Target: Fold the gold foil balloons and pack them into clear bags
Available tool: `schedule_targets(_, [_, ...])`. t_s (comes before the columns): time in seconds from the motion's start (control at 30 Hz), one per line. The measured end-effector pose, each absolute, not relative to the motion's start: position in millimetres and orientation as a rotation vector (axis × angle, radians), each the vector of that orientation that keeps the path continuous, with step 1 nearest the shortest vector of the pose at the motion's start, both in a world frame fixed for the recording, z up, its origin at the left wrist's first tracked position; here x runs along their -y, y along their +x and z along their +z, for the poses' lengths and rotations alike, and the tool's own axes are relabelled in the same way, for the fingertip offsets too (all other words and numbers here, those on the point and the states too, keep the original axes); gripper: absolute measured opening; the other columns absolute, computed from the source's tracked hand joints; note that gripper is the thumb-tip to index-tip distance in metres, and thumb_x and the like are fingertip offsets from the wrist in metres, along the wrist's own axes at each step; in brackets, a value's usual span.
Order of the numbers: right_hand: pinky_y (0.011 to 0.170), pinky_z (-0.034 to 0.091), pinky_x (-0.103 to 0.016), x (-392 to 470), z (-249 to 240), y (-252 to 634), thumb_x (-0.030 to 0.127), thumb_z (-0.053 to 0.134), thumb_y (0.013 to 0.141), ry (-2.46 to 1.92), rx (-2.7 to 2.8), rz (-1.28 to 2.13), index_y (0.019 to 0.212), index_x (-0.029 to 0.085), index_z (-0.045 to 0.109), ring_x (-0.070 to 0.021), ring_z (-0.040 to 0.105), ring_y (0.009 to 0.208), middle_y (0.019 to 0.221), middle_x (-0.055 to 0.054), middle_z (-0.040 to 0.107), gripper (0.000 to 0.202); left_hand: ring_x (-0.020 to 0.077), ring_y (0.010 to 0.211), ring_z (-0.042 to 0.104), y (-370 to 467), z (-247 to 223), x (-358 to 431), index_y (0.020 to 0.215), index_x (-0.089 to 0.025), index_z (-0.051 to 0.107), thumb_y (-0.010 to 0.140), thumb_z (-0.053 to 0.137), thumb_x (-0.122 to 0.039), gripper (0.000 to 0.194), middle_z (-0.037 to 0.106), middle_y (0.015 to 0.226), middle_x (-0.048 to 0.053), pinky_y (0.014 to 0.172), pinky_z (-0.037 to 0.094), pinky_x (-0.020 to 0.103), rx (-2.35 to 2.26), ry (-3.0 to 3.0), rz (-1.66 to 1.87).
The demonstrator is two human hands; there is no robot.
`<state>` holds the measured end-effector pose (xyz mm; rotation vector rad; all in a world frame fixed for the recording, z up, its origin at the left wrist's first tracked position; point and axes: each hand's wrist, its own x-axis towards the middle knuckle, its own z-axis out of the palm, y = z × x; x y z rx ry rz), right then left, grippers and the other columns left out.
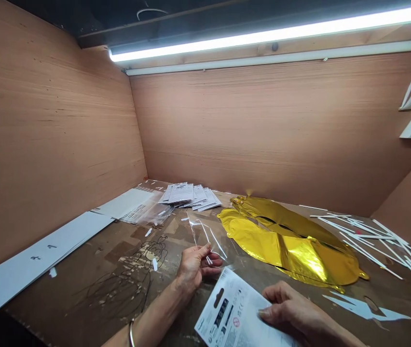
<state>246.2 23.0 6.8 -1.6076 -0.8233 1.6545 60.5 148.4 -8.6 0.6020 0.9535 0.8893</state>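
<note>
My left hand [193, 265] pinches a clear plastic bag [205, 231] between thumb and fingers, low in the middle of the head view. Glare runs along the film, and its lower part is hard to make out. To the right, my right hand [290, 308] grips a white printed card [239, 313] with a hang hole near its top edge. The thumb lies on the printed face, and the card's lower end runs out of the picture. The card's top corner is close to my left fingers. Behind the hands lie flat gold foil balloons [299, 253].
Toward the back lie a pile of printed cards [181, 193] and clear bags [158, 212]. Long white sheets [42, 260] line the left edge. Thin white sticks [375, 237] are scattered at right, near a cut paper scrap [368, 308]. Wooden panels [263, 130] enclose the table [118, 255].
</note>
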Motion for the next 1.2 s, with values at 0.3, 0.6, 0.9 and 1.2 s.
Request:
schedule_targets(0.3, [0.045, 0.036, -0.019, -37, 2, 242, 0.021, 0.066, 0.053, -1.639, 0.916, 1.610, 0.063, 0.013, 0.056, -0.0096, 0.052, 0.048, 0.052, 0.003, 0.058, 0.017, 0.0137, 0.044, 0.059, 49, 4, -131, 0.065, -0.009, 0.051, 0.075, 0.056, -0.019, 0.016, 0.063, 0.059, 0.009, 0.037, 0.044, 0.019, -0.936, 0.631, 0.826])
schedule_targets(0.6, [0.047, 0.039, -0.022, -47, -13, 244, 0.031, 0.063, 0.062, -1.426, 0.975, 1.507, 0.064, 0.012, 0.059, -0.0133, 0.057, 0.050, 0.059, -0.003, 0.064, 0.020, 0.0166, 0.049, 0.061, 37, 0, -121, 0.065, -0.010, 0.054, 0.066, 0.065, -0.028, 0.022, 0.064, 0.058, 0.008, 0.045, 0.045, 0.024, -0.929, 0.607, 0.977])
schedule_targets(0.9, [0.044, 0.040, -0.021, -44, -2, 228, 0.040, 0.062, 0.064, -1.306, 0.885, 1.464, 0.065, 0.015, 0.062, -0.0129, 0.055, 0.046, 0.053, 0.000, 0.062, 0.025, 0.0095, 0.038, 0.049, 48, -6, -115, 0.055, -0.009, 0.055, 0.053, 0.072, -0.041, 0.036, 0.058, 0.045, 0.002, 0.040, 0.037, 0.020, -0.815, 0.651, 1.118])
schedule_targets(1.2, [0.046, 0.045, -0.022, -51, -7, 218, 0.041, 0.065, 0.062, -1.224, 0.814, 1.271, 0.080, 0.018, 0.064, -0.0142, 0.057, 0.050, 0.060, 0.000, 0.064, 0.029, 0.0186, 0.064, 0.061, 64, 8, -108, 0.082, -0.006, 0.067, 0.058, 0.069, -0.019, 0.027, 0.067, 0.071, 0.009, 0.062, 0.046, 0.028, -0.583, 0.811, 1.115])
